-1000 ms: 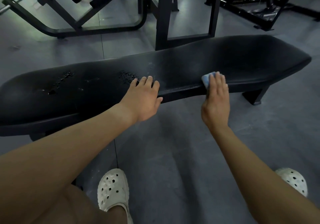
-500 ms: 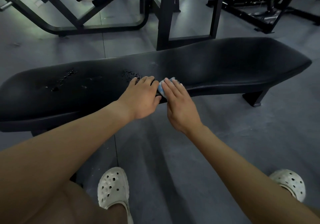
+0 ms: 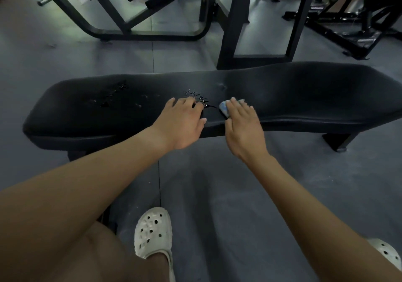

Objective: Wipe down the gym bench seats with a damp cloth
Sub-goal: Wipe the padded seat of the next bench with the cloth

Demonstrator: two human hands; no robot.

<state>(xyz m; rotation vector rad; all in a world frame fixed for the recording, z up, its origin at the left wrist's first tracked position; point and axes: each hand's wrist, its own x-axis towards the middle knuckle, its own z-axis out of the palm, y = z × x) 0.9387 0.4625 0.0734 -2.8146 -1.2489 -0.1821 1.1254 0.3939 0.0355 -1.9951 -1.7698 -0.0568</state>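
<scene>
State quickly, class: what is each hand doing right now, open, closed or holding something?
Left hand: open, resting on the bench, holding nothing.
Right hand: open, pressing the blue cloth down on the bench.

Black bench [image 3: 304, 94], light-blue cloth [image 3: 223, 107], white perforated clogs [image 3: 152, 231], grey floor [image 3: 239, 194].

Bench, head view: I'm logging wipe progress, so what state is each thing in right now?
Bench: standing on the floor, seat partly wet.
Droplets: unwiped, in two patches on the seat's left half.
Cloth: bunched on the seat, pressed down by the right hand.
Left hand: resting on the seat, fingers relaxed, at the nearer droplet patch.
Right hand: fingers straight, pressing the cloth.
</scene>
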